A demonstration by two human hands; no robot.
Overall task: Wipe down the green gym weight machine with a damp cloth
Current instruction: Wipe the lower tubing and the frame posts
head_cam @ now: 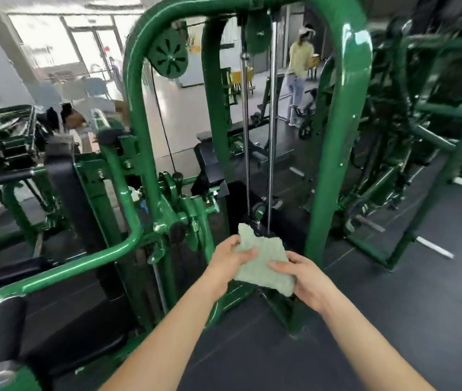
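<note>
A pale green cloth point(262, 262) is held in front of me with both hands, below the middle of the view. My left hand point(229, 256) grips its left side, thumb on top. My right hand point(305, 277) pinches its right lower edge. The green weight machine point(334, 153) rises just behind the cloth as an arched tube frame, with two chrome guide rods point(272, 136) and a black weight stack point(241, 198) inside it. The cloth hangs in the air just in front of the stack, whether it touches it I cannot tell.
A green curved handle bar point(83, 263) and pulley point(169, 56) stand at the left. More green machines point(427, 131) fill the right side. A person point(298, 71) stands far back by the doorway. Dark rubber floor point(393, 306) lies below and to the right.
</note>
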